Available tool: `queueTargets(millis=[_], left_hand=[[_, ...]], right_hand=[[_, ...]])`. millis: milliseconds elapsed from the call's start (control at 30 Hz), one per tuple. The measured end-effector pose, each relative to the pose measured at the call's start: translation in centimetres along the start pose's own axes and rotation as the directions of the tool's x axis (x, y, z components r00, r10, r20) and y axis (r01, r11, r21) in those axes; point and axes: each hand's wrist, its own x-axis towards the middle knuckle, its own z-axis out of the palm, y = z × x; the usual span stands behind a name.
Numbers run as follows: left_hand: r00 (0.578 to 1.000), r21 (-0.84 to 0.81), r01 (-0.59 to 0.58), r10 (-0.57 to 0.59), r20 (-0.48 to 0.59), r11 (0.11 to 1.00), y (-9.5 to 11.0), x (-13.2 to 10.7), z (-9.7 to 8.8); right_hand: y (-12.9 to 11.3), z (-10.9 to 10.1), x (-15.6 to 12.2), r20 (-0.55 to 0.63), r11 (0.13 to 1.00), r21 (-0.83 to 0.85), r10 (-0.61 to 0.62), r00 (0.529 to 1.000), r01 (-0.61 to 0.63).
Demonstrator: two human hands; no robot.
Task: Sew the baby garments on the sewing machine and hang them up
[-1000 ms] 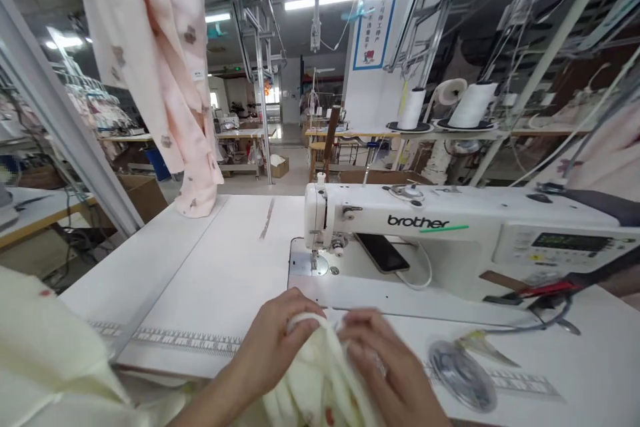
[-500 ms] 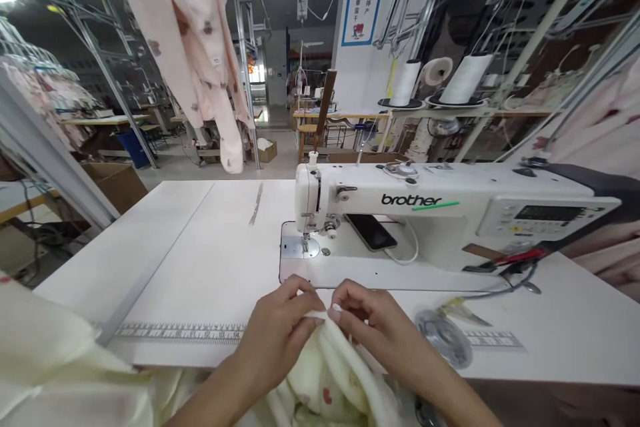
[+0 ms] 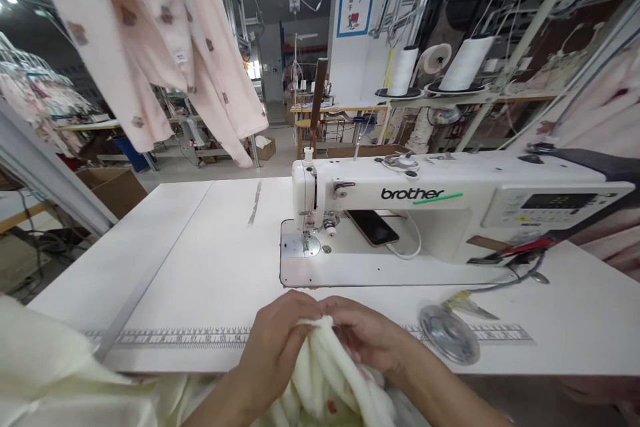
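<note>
My left hand (image 3: pixel 280 347) and my right hand (image 3: pixel 367 337) meet at the near edge of the white sewing table (image 3: pixel 200 267). Both pinch the top fold of a pale cream fabric piece (image 3: pixel 320 380) with small red marks, bunched between them and hanging down toward my lap. The hands sit just in front of the bed of a white Brother sewing machine (image 3: pixel 425 213); its needle and presser foot (image 3: pixel 306 240) are a short way beyond my fingers. More cream fabric (image 3: pixel 45 373) lies at the lower left.
A phone (image 3: pixel 373 228) with a cable rests on the machine bed. A clear round dish (image 3: pixel 447 335), thread snips (image 3: pixel 467 303) and red-handled scissors (image 3: pixel 520 252) lie at the right. Pink garments (image 3: pixel 150 47) hang above left. Thread cones (image 3: pixel 465 63) stand behind. A printed ruler (image 3: pixel 175 337) runs along the table front.
My hands have drawn closer together on the fabric's top fold, fingertips now touching. The view has tilted and shifted slightly, so the hanging pink garments fill more of the upper left.
</note>
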Motion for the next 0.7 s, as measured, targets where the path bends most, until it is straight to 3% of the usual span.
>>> queueTargets(millis=[100, 167, 267, 333, 400, 467, 500, 567, 700], left_hand=[[0.986, 0.004, 0.15, -0.149, -0.069, 0.989, -0.4, -0.1, 0.4], [0.978, 0.053, 0.177, -0.17, -0.119, 0.983, -0.6, -0.1, 0.8], [0.974, 0.169, 0.123, -0.086, -0.21, 0.978, -0.8, 0.0, 1.6], [0.958, 0.144, 0.203, -0.166, -0.232, 0.969, -0.7, 0.3, 1.8], [0.897, -0.035, 0.411, -0.411, -0.164, 0.911, -0.5, 0.9, 1.3], [0.803, -0.214, 0.59, -0.594, 0.052, 0.778, -0.3, 1.7, 0.3], [0.774, -0.251, 0.633, -0.612, 0.163, 0.733, -0.2, 2.1, -0.3], [0.761, -0.234, 0.645, -0.58, 0.292, 0.728, -0.1, 2.8, -1.3], [0.796, -0.199, 0.597, -0.543, 0.266, 0.777, -0.1, 3.9, -2.1]], right_hand=[[-0.4, 1.0, -1.6, -0.095, 0.954, -0.158, -0.272, 0.958, 0.255], [-0.6, 2.2, -2.8, -0.185, 0.835, -0.402, -0.476, 0.86, 0.375], [-0.1, 3.9, -3.9, -0.309, 0.695, -0.673, -0.575, 0.758, 0.253], [0.2, 4.3, -3.8, -0.337, 0.678, -0.707, -0.573, 0.747, 0.202], [0.1, 4.0, -3.4, -0.297, 0.685, -0.676, -0.59, 0.751, 0.271], [-0.3, 3.0, -3.1, -0.2, 0.652, -0.667, -0.623, 0.756, 0.361], [-0.5, 2.4, -2.9, -0.145, 0.61, -0.693, -0.639, 0.755, 0.384], [-0.9, 1.4, -2.7, -0.066, 0.499, -0.771, -0.681, 0.729, 0.397], [-0.8, 0.4, -1.9, -0.02, 0.322, -0.867, -0.785, 0.619, 0.381]])
